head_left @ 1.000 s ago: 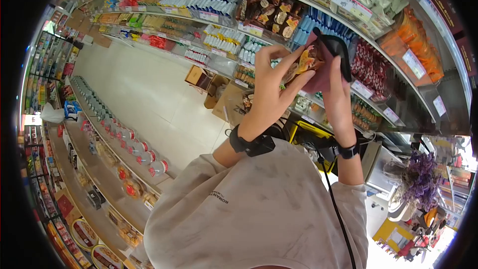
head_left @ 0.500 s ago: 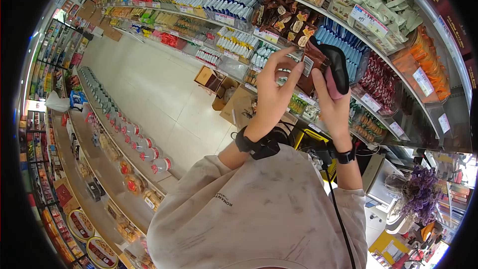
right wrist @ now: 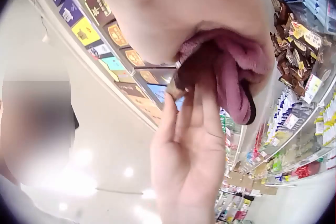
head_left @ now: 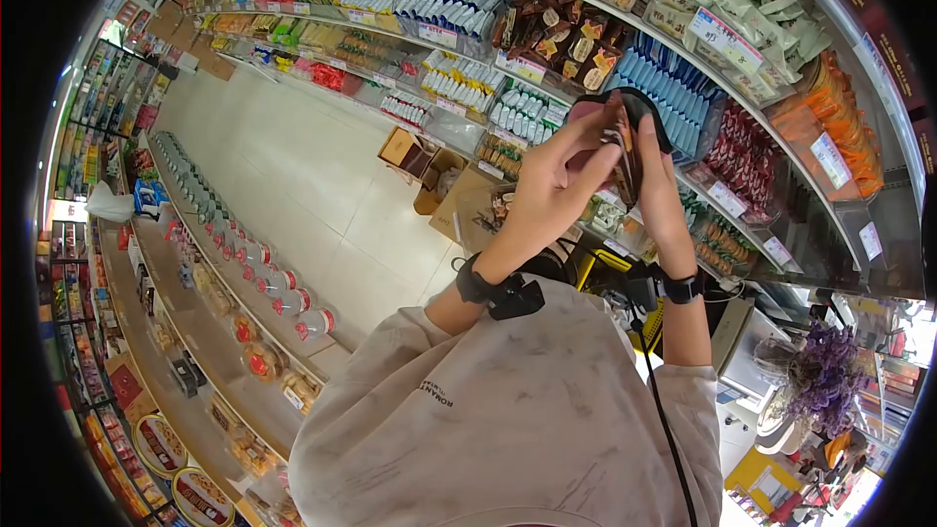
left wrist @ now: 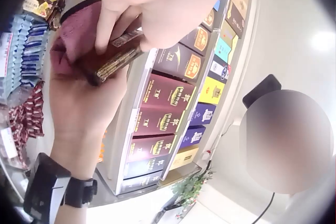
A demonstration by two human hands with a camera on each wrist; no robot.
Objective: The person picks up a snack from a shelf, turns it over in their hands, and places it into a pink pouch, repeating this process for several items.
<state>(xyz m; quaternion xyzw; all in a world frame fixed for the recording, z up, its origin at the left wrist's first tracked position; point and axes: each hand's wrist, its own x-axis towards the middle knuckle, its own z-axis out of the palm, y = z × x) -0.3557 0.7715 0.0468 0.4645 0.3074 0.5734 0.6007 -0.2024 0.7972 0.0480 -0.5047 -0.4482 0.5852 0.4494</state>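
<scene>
A brown snack packet (head_left: 628,151) stands nearly edge-on between the two hands in the head view. My left hand (head_left: 561,174) pinches it between thumb and fingers. The left wrist view shows the packet (left wrist: 116,60) as dark and shiny, with a pale printed label beside the left fingers. My right hand (head_left: 662,185) holds a purple cloth (head_left: 580,141) with a black outer side, folded about the packet. In the right wrist view this soft cloth (right wrist: 239,85) hangs from the right hand (right wrist: 178,8), and the left hand (right wrist: 186,155) reaches up into its fold.
Shelves of wrapped snacks curve ahead, including similar brown packets (head_left: 556,36) and blue packets (head_left: 669,88). Cardboard boxes (head_left: 415,156) stand on the floor below. To the left runs a shelf unit with plastic jars (head_left: 278,281). Dried purple flowers (head_left: 825,366) are at right.
The packet has turned from showing its patterned face, then its label, to nearly edge-on. Both hands have drawn closer, and the cloth now wraps about the packet.
</scene>
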